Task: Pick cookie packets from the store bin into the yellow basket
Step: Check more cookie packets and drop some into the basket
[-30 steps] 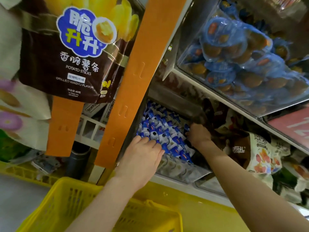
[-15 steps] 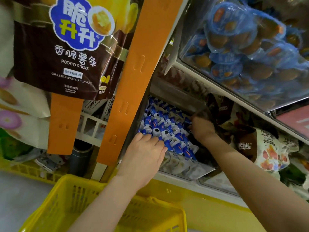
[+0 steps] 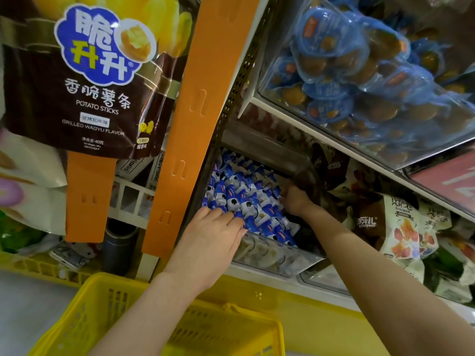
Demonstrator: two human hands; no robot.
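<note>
A clear store bin [image 3: 280,258] on the shelf is heaped with small blue-and-white cookie packets [image 3: 244,199]. My left hand [image 3: 213,240] reaches over the bin's near left corner, its fingers lying flat on the packets. At the bin's right side my right hand [image 3: 295,201] digs into the pile, its fingers curled down among the packets and hidden; whether it holds one is unclear. The yellow basket [image 3: 84,317] stands below the shelf, under my left forearm.
An orange upright [image 3: 195,104] borders the bin on the left, with a brown potato-sticks bag [image 3: 87,80] hanging beside it. Another clear bin of blue-wrapped snacks [image 3: 359,73] sits above. Snack bags [image 3: 408,232] crowd the shelf to the right. A yellow ledge [image 3: 308,317] runs below.
My right hand has pushed a little deeper into the packets at the bin's right. My left hand stays on the near packets. The view has shifted slightly.
</note>
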